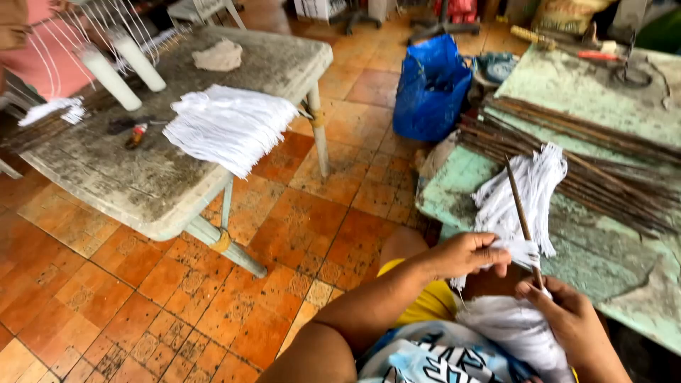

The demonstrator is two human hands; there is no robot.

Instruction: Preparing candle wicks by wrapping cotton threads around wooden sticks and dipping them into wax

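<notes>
My left hand point(469, 253) pinches a strip of white fringed paper point(521, 250) against a thin brown stick point(517, 201). My right hand point(564, 311) grips the lower end of the same stick, which points up and away from me. More white fringed paper point(512, 323) lies bunched in my lap under both hands. A loose pile of the same cut paper point(523, 186) rests on the green table point(610, 262) just beyond the stick's tip.
A bundle of long brown sticks point(589, 149) lies across the green table. A grey worn table point(135, 177) to the left carries a stack of white paper point(227, 126) and wrapped white sticks point(120, 67). A blue bag point(430, 89) stands on the orange tiled floor.
</notes>
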